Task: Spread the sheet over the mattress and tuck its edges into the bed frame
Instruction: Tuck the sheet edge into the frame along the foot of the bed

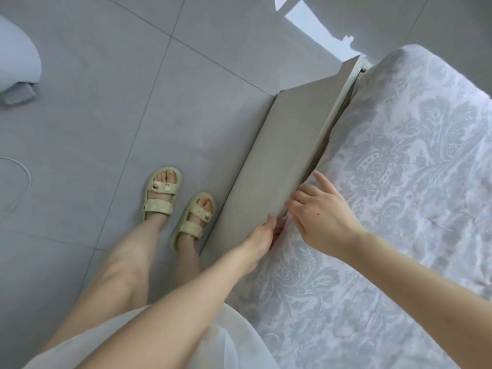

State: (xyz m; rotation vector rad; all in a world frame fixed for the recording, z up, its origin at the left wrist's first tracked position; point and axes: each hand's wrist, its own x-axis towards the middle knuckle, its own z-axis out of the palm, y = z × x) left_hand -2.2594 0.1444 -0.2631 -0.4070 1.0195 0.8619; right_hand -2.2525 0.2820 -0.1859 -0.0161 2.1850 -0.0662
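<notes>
Probably a home bedroom: a damask-patterned sheet (399,182) is lying inside a grey padded bed frame (279,145) that is standing on a large-tiled grey floor (106,89).

At frame centre our bare left hand (263,234) reaches forward, fingers (277,227) partly hidden; our bare right hand (323,217) spreads relaxed fingers.

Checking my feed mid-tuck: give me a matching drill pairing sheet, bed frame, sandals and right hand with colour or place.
Things: 1 sheet; 2 bed frame; 3 sandals; 4 right hand.
Matches: a pale yellow, on the floor; b plain taupe; c over the sheet, beside the frame; d white with grey floral pattern.
Pairs: 1-d, 2-b, 3-a, 4-c.
</notes>
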